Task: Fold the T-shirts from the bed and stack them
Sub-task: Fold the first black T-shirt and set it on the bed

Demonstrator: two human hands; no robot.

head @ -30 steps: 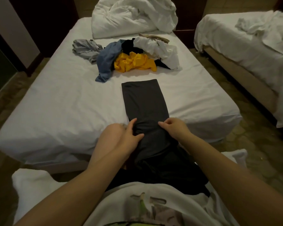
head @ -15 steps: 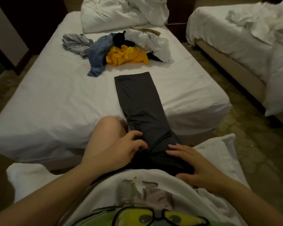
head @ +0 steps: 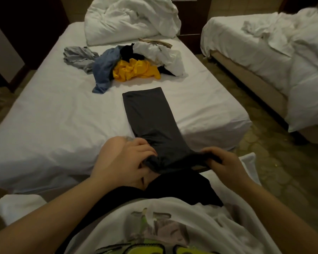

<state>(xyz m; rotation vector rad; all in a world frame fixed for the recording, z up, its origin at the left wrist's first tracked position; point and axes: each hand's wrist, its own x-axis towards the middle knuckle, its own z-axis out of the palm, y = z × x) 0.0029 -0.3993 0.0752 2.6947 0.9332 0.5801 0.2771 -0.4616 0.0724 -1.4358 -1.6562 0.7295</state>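
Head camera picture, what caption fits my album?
Left hand and right hand grip a long-folded grey T-shirt on the bed.

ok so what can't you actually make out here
All in the head view:
1. The near end of the grey T-shirt is bunched in the left hand and right hand, so collar or hem is unclear.
2. The black garment is mostly buried under the blue shirt and white garment; its type is unclear.
3. The second bed is cut off by the right edge.
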